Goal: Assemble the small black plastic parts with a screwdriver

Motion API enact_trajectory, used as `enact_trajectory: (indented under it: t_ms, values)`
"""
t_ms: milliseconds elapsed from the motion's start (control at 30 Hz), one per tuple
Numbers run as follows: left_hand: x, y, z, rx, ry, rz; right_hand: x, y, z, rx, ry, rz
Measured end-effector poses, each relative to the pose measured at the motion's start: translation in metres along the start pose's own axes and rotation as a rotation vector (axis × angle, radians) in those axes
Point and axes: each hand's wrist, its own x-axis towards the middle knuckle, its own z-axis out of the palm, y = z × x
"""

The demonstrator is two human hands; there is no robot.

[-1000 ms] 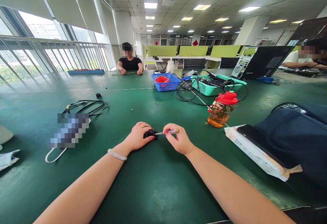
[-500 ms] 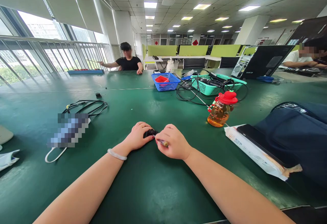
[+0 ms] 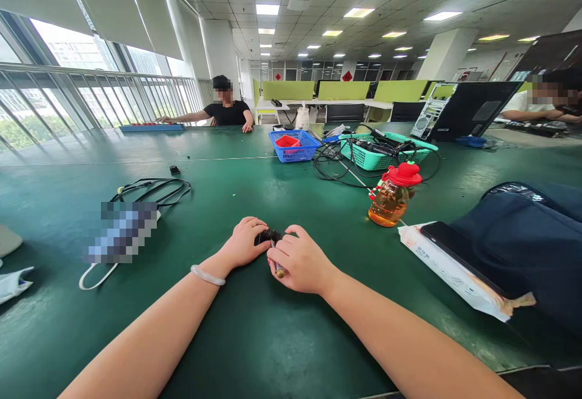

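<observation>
My left hand (image 3: 244,242) rests on the green table, its fingers closed on a small black part (image 3: 273,234) that is mostly covered by them. Its exact kind is too small to tell. A pale bangle circles my left wrist. Close beside it, my right hand (image 3: 301,261) grips a slim pen-shaped tool (image 3: 279,270) with a rounded gold-brown end facing me. The tool's silvery front points toward the black part; whether its tip touches the part I cannot make out.
To the left lie a lanyard (image 3: 173,190) with a blurred badge and a small black piece (image 3: 174,170). Beyond are a blue basket (image 3: 295,151) and a green basket (image 3: 370,159) of cables. A red-lidded bottle (image 3: 393,196), a phone (image 3: 473,259) and a white packet (image 3: 448,271) stand right. A co-worker (image 3: 230,111) sits opposite.
My right hand has shifted slightly left and toward me, and the tool has swung to a steeper angle. My left hand stays put. The co-worker opposite has lowered an outstretched arm.
</observation>
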Motion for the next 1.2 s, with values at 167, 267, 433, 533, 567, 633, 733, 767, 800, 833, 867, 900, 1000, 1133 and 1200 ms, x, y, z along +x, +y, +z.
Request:
enact_trajectory:
  t_ms: [167,267,433,533,567,633,733,767,800,833,867,900,1000,1133,1200]
  values:
    - [0.000,-0.001,0.002,-0.009,-0.001,-0.013,-0.001,0.001,0.000,-0.007,-0.024,0.008]
    - [0.000,-0.001,0.002,-0.016,0.005,-0.010,0.000,0.000,0.003,-0.006,-0.062,0.019]
    - [0.000,0.000,0.000,-0.010,-0.004,0.007,-0.001,0.007,0.005,0.094,0.034,0.171]
    - [-0.001,0.001,-0.002,-0.017,-0.017,0.027,-0.004,0.019,0.004,0.265,0.130,0.389]
    - [-0.001,0.002,-0.003,-0.023,-0.020,0.030,-0.006,0.023,0.004,0.333,0.162,0.485]
    - [-0.002,0.002,-0.004,-0.035,-0.021,0.021,-0.009,0.030,0.004,0.471,0.219,0.683]
    - [-0.002,0.002,-0.006,-0.051,-0.027,-0.002,-0.012,0.038,0.007,0.662,0.301,0.900]
    - [-0.002,0.002,-0.006,-0.056,-0.035,0.001,-0.013,0.039,0.009,0.709,0.312,0.939]
    - [-0.002,0.003,-0.007,-0.060,-0.047,0.008,-0.014,0.039,0.012,0.744,0.313,0.961]
    - [-0.001,0.003,-0.007,-0.064,-0.058,0.016,-0.014,0.039,0.014,0.768,0.309,0.974]
    - [0.000,0.004,-0.008,-0.067,-0.068,0.021,-0.014,0.039,0.016,0.783,0.301,0.981]
    - [0.000,0.005,-0.009,-0.069,-0.076,0.023,-0.014,0.038,0.018,0.793,0.291,0.987]
    - [0.002,0.007,-0.011,-0.072,-0.091,0.018,-0.013,0.035,0.022,0.809,0.261,0.997]
    - [0.002,0.007,-0.012,-0.073,-0.104,0.008,-0.012,0.032,0.021,0.787,0.248,0.985]
    - [0.002,0.007,-0.012,-0.076,-0.105,0.006,-0.012,0.032,0.020,0.769,0.254,0.980]
